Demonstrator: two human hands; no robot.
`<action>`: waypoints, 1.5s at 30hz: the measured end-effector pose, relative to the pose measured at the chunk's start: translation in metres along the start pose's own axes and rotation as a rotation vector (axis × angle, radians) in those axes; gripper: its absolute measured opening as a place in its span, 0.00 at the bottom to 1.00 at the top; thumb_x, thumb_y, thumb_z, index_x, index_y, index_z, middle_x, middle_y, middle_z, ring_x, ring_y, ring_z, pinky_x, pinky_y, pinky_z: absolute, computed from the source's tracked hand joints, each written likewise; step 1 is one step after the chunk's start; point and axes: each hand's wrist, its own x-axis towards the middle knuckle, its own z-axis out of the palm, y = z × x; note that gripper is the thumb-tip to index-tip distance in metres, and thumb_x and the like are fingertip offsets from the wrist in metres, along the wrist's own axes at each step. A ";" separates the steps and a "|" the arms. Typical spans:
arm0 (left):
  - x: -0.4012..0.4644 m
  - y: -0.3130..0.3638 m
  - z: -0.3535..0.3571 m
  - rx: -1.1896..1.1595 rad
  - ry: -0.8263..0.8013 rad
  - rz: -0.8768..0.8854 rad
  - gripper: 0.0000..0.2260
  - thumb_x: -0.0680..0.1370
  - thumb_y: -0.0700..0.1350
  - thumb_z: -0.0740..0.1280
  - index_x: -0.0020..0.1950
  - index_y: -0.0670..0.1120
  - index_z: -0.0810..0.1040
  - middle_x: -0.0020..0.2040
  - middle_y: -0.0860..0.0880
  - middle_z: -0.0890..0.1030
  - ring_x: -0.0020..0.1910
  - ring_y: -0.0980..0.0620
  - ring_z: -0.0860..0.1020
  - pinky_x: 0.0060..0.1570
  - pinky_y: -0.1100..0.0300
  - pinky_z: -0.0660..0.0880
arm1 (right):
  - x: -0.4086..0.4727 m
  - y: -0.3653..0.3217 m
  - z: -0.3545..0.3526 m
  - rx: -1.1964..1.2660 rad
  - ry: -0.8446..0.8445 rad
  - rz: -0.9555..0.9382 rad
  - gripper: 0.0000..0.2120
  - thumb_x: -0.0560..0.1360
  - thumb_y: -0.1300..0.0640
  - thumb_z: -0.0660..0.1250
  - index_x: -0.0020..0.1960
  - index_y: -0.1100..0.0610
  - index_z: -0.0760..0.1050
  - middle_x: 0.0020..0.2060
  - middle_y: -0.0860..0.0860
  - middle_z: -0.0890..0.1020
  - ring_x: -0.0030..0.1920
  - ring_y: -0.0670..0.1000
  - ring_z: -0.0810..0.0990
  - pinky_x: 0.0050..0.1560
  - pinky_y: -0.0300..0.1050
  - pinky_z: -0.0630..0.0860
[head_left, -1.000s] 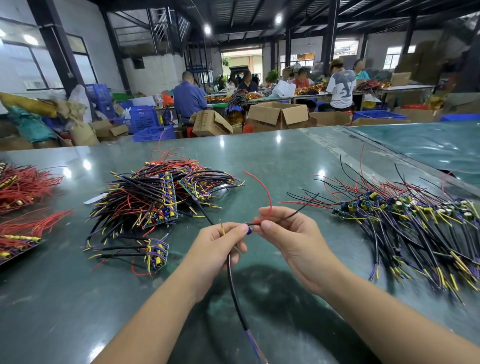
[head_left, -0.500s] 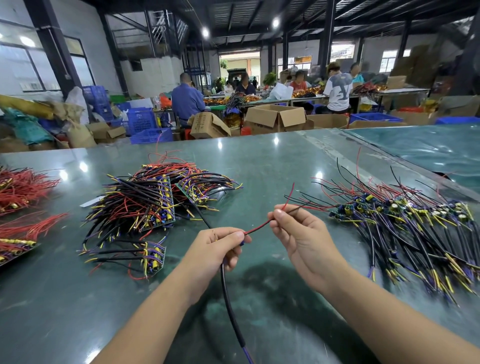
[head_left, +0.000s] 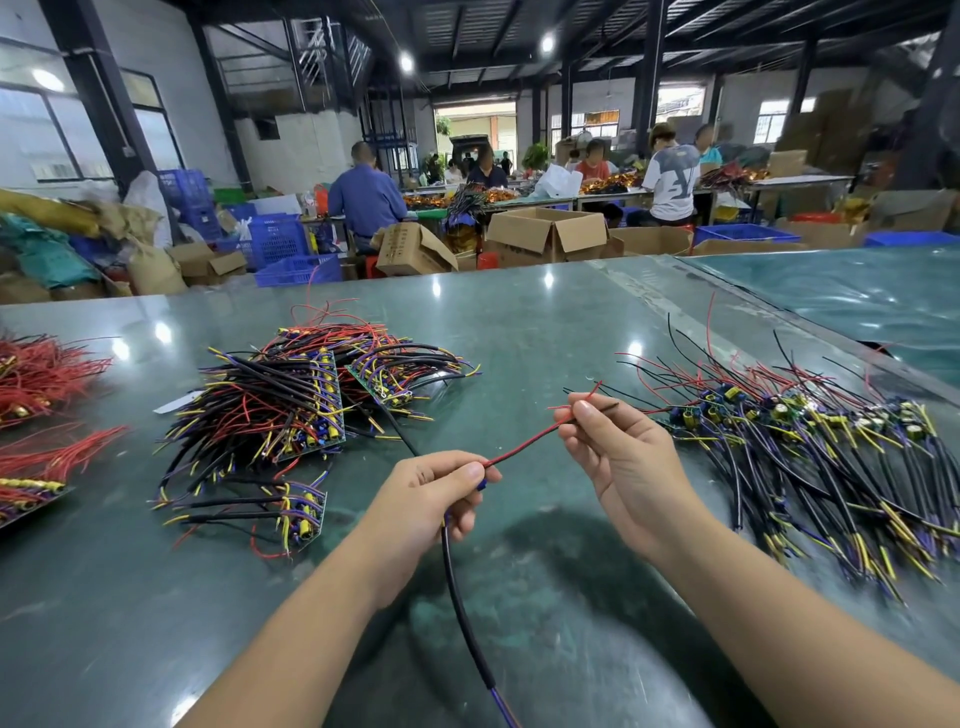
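My left hand (head_left: 431, 493) grips a small wired part over the green table (head_left: 519, 322). A thick black cable (head_left: 462, 608) hangs from the hand toward me, with purple and blue strands at its lower end. A thin red wire (head_left: 524, 444) runs taut from my left thumb up to my right hand (head_left: 618, 457). That hand pinches the red wire and a thin dark wire between thumb and forefinger, and their tips stick out past the fingers. The two hands are about a hand's width apart.
A heap of small circuit boards with black, red and yellow leads (head_left: 291, 410) lies to the left. A spread of wired parts (head_left: 810, 447) lies to the right. Red wire bundles (head_left: 41, 374) sit at the left edge. Cartons (head_left: 545, 234), blue crates and seated people are beyond the table.
My right hand has moved away from my left, up and to the right. The red wire that looped above the hands now runs straight between them.
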 end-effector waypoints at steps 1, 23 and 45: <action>0.001 0.000 0.000 -0.003 0.016 0.001 0.14 0.80 0.38 0.61 0.38 0.45 0.83 0.30 0.50 0.74 0.24 0.55 0.70 0.25 0.67 0.66 | 0.001 0.000 -0.001 0.001 0.006 -0.005 0.05 0.76 0.67 0.64 0.44 0.62 0.78 0.36 0.54 0.84 0.33 0.45 0.81 0.37 0.33 0.78; 0.005 -0.002 -0.001 0.022 0.163 -0.030 0.14 0.80 0.38 0.60 0.36 0.44 0.77 0.29 0.50 0.73 0.24 0.54 0.73 0.23 0.67 0.66 | 0.006 0.000 -0.008 0.025 0.110 0.028 0.06 0.75 0.67 0.66 0.40 0.61 0.78 0.32 0.53 0.83 0.32 0.46 0.82 0.36 0.34 0.78; 0.011 -0.005 -0.007 -0.146 0.363 0.142 0.12 0.80 0.37 0.62 0.37 0.44 0.77 0.34 0.49 0.77 0.35 0.56 0.78 0.35 0.66 0.78 | 0.002 0.005 -0.006 -0.431 -0.076 -0.059 0.06 0.74 0.71 0.66 0.42 0.62 0.78 0.27 0.49 0.80 0.28 0.44 0.77 0.36 0.34 0.77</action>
